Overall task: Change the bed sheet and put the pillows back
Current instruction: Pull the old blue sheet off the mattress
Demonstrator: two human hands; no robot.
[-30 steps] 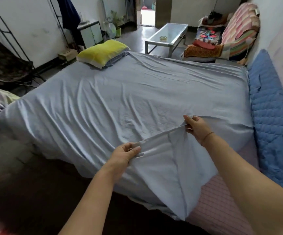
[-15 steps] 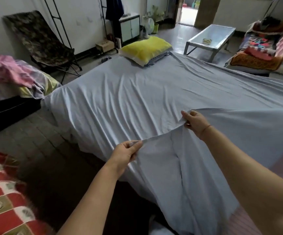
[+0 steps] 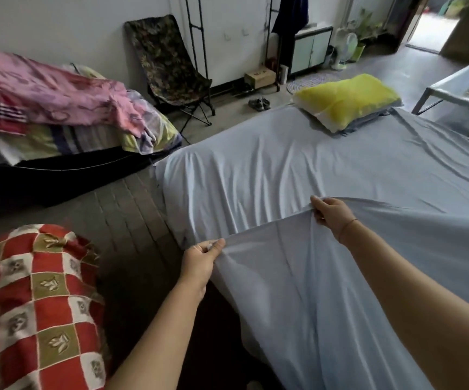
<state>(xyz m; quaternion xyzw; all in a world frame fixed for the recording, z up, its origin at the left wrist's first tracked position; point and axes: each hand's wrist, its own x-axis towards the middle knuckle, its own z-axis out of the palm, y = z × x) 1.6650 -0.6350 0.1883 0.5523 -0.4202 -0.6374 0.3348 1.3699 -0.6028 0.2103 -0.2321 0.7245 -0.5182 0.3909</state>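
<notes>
A pale blue bed sheet (image 3: 298, 170) lies spread and wrinkled over the bed. My left hand (image 3: 199, 258) pinches its near edge at the bed's side. My right hand (image 3: 331, 212) grips the same edge farther in, and the cloth between my hands is lifted into a taut fold that hangs down in front. A yellow pillow (image 3: 345, 98) rests on the far corner of the sheet, on top of a grey-blue one.
A red and olive checked cloth (image 3: 30, 305) is at lower left. A pile of pink and striped bedding (image 3: 53, 108) lies on a low dark base at left. A folding chair (image 3: 168, 68), slippers (image 3: 259, 103) and a metal table (image 3: 463, 94) stand beyond.
The view has swung left, bringing the bedding pile and checked cloth into sight. Both hands keep their hold on the sheet's edge and have moved left along the bed's side.
</notes>
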